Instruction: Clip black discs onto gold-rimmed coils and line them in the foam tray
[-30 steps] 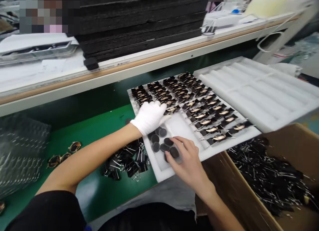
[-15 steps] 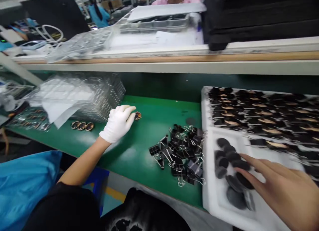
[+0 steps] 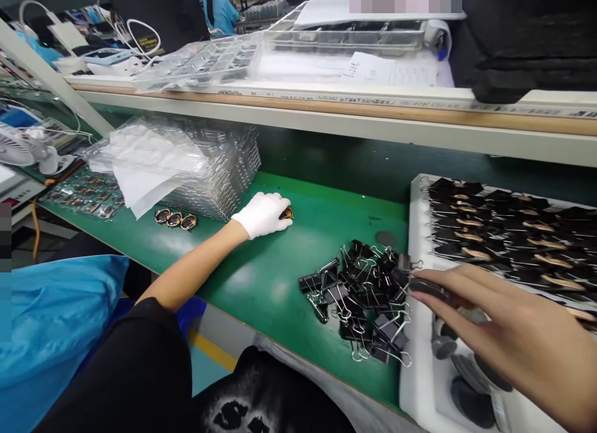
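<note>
My left hand (image 3: 265,215), in a white glove, rests on the green tabletop with its fingers and thumb closed round a small round black-and-gold part (image 3: 286,214). Three similar parts (image 3: 175,219) lie in a row to the left, in front of the plastic trays. My bare right hand (image 3: 508,321) pinches a dark round disc (image 3: 430,289) between thumb and fingers, above the edge of the white foam tray (image 3: 413,371). More dark discs (image 3: 471,400) lie in that tray, partly hidden under the hand. A heap of black binder clips (image 3: 359,296) sits just left of it.
Rows of clipped black pieces (image 3: 476,221) fill the foam tray's back part. A single flat disc (image 3: 386,239) lies behind the clip heap. Stacked clear plastic trays (image 3: 205,172) stand at the back left. A shelf (image 3: 326,112) runs across above the table.
My left hand has come down onto the small round part. My right hand has lifted a disc from the group in the foam tray and moved toward the clips. The view has shifted.
</note>
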`<state>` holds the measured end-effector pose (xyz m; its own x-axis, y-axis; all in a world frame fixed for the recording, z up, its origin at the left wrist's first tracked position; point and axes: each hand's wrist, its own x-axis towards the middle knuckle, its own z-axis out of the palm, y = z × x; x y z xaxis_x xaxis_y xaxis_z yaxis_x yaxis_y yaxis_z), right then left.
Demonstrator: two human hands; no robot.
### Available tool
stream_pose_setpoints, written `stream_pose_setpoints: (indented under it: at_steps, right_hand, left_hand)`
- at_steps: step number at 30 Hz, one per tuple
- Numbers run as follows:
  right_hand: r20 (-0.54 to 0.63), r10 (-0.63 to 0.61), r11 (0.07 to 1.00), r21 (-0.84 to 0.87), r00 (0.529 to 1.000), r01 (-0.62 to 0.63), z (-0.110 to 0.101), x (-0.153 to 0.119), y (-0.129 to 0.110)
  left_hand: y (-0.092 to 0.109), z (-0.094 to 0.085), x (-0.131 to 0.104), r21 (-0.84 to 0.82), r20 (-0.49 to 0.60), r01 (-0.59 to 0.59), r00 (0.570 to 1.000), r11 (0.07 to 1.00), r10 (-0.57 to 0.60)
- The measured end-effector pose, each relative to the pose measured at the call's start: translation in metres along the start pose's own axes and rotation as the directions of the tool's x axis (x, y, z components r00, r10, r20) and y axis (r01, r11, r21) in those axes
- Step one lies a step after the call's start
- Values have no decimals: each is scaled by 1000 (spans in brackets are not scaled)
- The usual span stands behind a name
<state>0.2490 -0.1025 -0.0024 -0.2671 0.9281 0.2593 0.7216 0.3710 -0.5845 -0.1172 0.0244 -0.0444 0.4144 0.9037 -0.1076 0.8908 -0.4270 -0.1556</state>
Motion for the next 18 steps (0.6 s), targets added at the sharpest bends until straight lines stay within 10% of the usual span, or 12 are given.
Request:
stream_pose_setpoints:
  at_steps: [7,15,18]
  right_hand:
    - [197,262,791,517,945,-327,31,17,-31]
    - [123,355,668,660,927,-343,44,22,-24]
    - [251,365,527,738,897,-421,38,22,-11]
  left_hand:
    - [64,-38,-11,-307,-287,-270,940,913,182]
    - [116,-54,-2,-167,-585,-688,645,706,491]
    - [116,-54,8,-203,-575,-678,666,706,475]
